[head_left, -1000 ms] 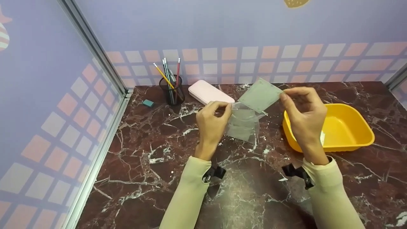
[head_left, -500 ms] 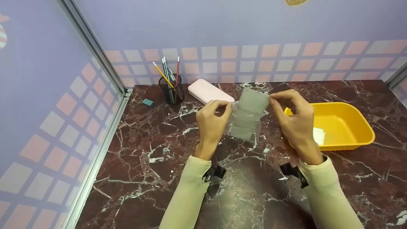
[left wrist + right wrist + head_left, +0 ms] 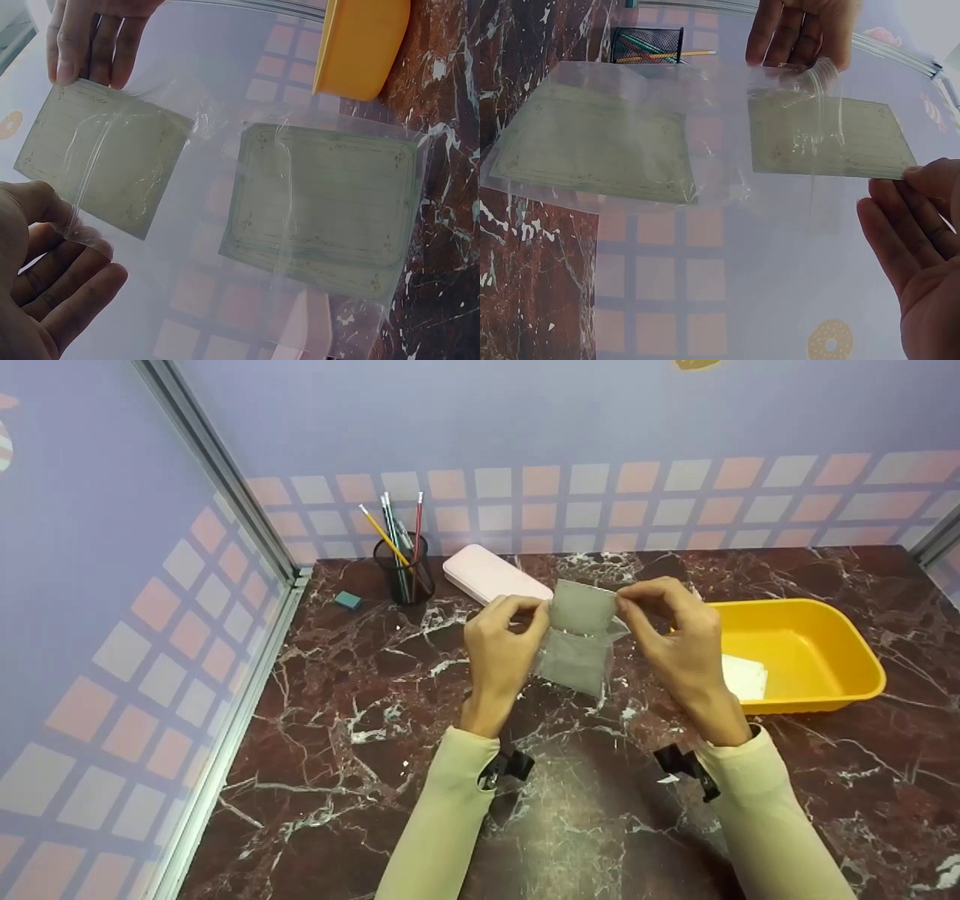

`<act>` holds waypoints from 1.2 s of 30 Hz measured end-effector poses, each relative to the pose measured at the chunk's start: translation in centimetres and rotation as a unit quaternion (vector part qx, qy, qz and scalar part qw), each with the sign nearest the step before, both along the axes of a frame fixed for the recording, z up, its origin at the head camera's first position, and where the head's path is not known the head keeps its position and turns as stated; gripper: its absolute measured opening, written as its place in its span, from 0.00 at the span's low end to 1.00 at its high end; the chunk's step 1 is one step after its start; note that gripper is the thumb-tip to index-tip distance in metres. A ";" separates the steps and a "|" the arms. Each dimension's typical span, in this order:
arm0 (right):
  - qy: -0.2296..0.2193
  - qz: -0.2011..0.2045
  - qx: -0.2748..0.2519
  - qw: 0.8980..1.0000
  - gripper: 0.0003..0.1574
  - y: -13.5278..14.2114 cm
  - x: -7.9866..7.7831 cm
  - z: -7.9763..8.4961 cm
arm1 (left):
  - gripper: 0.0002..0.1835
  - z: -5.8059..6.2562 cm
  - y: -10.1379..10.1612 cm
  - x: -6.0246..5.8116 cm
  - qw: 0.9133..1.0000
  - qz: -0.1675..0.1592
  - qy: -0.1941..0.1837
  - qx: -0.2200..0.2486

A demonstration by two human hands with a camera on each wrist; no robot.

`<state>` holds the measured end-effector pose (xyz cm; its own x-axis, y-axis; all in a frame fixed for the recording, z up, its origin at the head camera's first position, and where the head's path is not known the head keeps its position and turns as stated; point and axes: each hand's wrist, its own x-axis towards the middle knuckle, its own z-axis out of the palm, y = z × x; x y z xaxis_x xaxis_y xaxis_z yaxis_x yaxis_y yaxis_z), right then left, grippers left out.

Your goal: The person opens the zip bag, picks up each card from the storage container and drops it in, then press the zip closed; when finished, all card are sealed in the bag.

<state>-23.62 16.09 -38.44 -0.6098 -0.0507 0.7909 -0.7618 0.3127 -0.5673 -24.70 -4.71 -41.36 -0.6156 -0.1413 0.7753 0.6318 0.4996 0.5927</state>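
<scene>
Over the table, my left hand [image 3: 501, 660] pinches the mouth edge of a clear plastic zip bag [image 3: 720, 150] between thumb and index finger. Several pale grey-green square paper sheets [image 3: 322, 202] lie inside the bag's lower part, slightly fanned. Between right thumb and index finger, my right hand [image 3: 679, 649] pinches the corner of another such square sheet [image 3: 583, 606]. In both wrist views this sheet overlaps the bag's zip strip, its leading part behind the clear plastic. The other fingers of the right hand are loosely extended in the right wrist view.
A yellow plastic basin [image 3: 802, 649] on the right holds white square pieces [image 3: 744, 679]. Towards the back stand a black mesh cup [image 3: 409, 581] of pencils and a pink case [image 3: 495, 574]. A small teal block [image 3: 347, 600] lies left on the marbled table [image 3: 337, 810].
My right hand has moved left and slightly down, bringing its sheet from above right of the bag into its mouth area. The left hand has stayed put with the bag.
</scene>
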 end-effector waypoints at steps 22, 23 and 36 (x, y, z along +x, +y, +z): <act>0.001 -0.011 0.171 0.985 0.10 1.0 -1.2 -1.0 | 0.02 0.0 0.0 -0.1 1.000 0.005 0.004 0.004; 0.000 -0.012 0.176 0.984 0.10 1.0 -1.2 -1.0 | 0.02 0.0 0.0 -0.1 1.000 0.005 0.005 0.002; -0.015 0.001 0.212 0.977 0.10 0.9 -1.2 -1.0 | 0.02 0.1 0.0 -0.1 1.000 0.001 0.008 0.001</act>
<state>-24.86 16.95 -39.42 -0.6314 -0.3705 0.6812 -0.7480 0.5228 -0.4090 -24.79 -4.67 -41.30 -0.6023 -0.1441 0.7852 0.6406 0.4996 0.5831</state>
